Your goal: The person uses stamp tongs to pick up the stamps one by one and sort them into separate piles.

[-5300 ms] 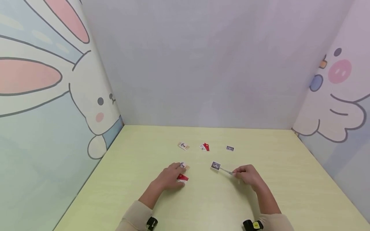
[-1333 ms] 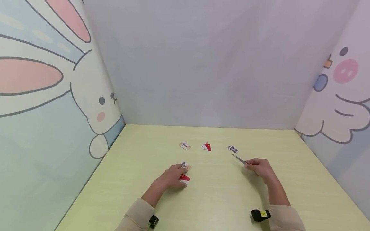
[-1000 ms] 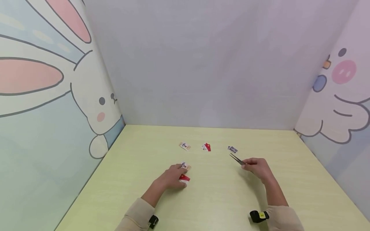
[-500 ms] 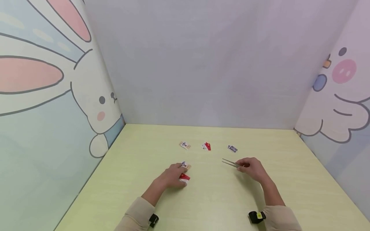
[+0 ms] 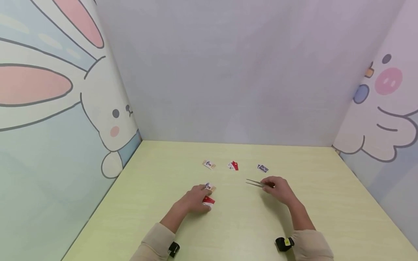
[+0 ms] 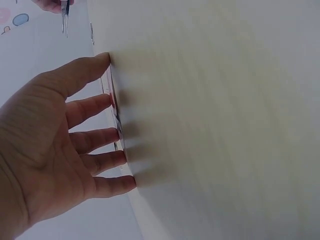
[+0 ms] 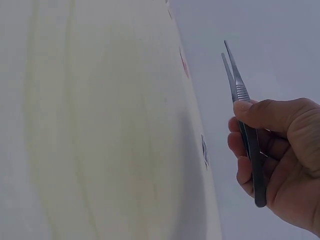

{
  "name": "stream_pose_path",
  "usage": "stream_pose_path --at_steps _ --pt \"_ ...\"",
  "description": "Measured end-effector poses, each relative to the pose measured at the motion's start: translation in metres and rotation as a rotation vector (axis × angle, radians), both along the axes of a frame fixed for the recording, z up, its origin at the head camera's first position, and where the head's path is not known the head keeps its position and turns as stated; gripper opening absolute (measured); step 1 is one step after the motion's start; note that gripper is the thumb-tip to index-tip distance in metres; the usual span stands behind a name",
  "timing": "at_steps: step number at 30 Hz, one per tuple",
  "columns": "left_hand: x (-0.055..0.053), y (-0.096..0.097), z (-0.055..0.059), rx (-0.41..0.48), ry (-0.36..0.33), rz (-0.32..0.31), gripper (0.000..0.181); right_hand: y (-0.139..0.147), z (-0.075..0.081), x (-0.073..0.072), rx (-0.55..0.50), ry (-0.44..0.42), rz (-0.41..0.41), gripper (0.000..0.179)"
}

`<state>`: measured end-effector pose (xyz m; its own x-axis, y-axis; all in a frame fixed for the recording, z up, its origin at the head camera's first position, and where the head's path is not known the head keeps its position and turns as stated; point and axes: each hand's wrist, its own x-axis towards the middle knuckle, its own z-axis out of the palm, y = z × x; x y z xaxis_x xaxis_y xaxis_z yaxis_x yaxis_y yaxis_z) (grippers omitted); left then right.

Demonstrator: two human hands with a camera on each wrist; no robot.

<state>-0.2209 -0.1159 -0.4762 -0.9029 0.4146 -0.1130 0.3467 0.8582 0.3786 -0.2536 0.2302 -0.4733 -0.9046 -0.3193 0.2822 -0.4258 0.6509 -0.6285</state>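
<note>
My right hand [image 5: 277, 189] holds metal tweezers [image 7: 245, 130] between thumb and fingers, above the table right of the middle. The tweezers' tips stand apart with nothing between them. My left hand [image 5: 195, 200] rests its fingertips on the table with the fingers spread and fairly straight. By its fingers lie a beige stamp [image 5: 209, 186] and a red and white stamp [image 5: 208, 201], both partly covered by the hand. In the left wrist view the stamps show only edge-on under the fingers.
Along the back lie three small groups of stamps: beige stamps [image 5: 209, 165] on the left, red and white stamps [image 5: 234, 166] in the middle, overlapping dark stamps [image 5: 263, 168] on the right. The pale yellow table [image 5: 241, 228] meets a grey back wall [image 5: 228, 90] and printed side walls.
A dark stamp at the tweezers' tips earlier now overlaps another at the back right. The right hand has since drawn left and the tweezers' tips have spread. The left hand has stayed put.
</note>
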Motion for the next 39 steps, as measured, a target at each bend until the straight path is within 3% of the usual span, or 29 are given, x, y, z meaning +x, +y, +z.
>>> stream_pose_path --at_steps 8,25,29,39 --pt "-0.001 0.001 0.000 -0.012 0.000 0.001 0.056 -0.010 0.000 -0.002 0.029 0.034 0.013 0.012" --pt "-0.001 0.000 -0.001 0.000 0.014 -0.004 0.055 -0.037 -0.004 -0.008 0.038 0.004 0.048 0.011" --pt "-0.001 0.000 -0.001 0.001 0.004 -0.002 0.056 -0.045 -0.004 -0.009 0.035 -0.033 0.043 0.010" --pt "-0.001 0.000 0.001 0.001 0.000 -0.013 0.054 -0.061 -0.002 -0.010 0.047 -0.117 0.122 0.009"
